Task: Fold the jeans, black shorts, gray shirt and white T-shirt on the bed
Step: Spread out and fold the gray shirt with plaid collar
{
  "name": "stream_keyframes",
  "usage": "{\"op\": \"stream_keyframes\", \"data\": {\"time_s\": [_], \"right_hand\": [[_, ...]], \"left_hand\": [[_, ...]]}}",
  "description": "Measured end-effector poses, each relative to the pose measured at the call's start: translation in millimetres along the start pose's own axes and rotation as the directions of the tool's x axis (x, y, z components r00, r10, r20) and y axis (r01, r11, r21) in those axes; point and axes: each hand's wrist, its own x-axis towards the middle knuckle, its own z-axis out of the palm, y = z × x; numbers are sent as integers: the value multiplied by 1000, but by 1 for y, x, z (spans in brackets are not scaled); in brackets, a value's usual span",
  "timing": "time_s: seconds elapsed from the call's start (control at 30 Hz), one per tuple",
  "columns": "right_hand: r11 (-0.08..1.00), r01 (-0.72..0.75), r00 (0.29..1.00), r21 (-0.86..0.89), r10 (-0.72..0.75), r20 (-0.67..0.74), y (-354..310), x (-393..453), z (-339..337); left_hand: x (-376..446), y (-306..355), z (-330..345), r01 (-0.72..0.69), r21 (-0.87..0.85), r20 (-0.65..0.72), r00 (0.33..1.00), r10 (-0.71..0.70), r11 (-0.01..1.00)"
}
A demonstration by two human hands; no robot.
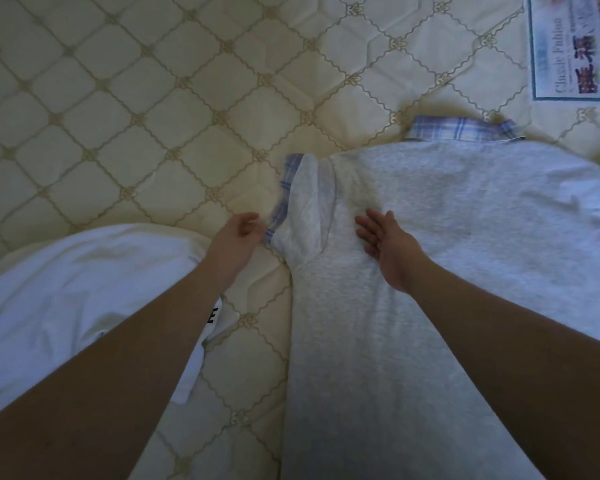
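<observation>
Nearest the camera, two bare forearms reach out over the bed (pixel 125 109), a quilted cream mattress stitched in a diamond pattern. Under the left forearm lies the white T-shirt (pixel 66 299), spread loosely on the mattress at the lower left, with part of a black printed letter showing beside the arm. To its right, apart from it across a strip of bare mattress, the gray shirt (pixel 413 306) lies flat and back-side up, running from the near edge of the view toward the far right.

A little farther out are the hands. The left hand (pixel 238 233) sits at the cuff of the gray shirt's short sleeve (pixel 305 209), fingers curled at the plaid-trimmed edge — the motion blur there makes it unclear whether they actually pinch the fabric or only touch it. The right hand (pixel 385 244) lies palm down on the body of the gray shirt just beside the sleeve seam, fingers straight and together, pressing on the cloth. The hands are near each other, with the sleeve between them.

Beyond the hands, the shirt's blue-and-white plaid collar (pixel 461 129) rests on the mattress at the garment's far edge. Farthest away, in the upper right corner, a printed mattress label (pixel 572 50) shows the words "Classic Fashion" — with some large characters beside them.
</observation>
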Motion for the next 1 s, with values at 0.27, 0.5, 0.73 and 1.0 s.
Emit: {"op": "stream_keyframes", "data": {"time_s": [0.27, 0.5, 0.73, 1.0], "right_hand": [[1000, 2, 1000, -19, -2, -16, -1, -3, 4], [1000, 8, 1000, -23, -7, 23, -1, -6, 1], [1000, 14, 999, -26, -13, 33, -2, -6, 0], [1000, 18, 999, -3, -18, 35, -1, -6, -1]], "left_hand": [[-14, 11, 13, -115, 9, -8, 993, 115, 993], [-49, -1, 2, -220, -50, -360, 914, 188, 974], [-74, -56, 23, 124, 192, -218, 973, -81, 973], [-26, 1, 15, -166, 394, -312, 901, 301, 904]]}}
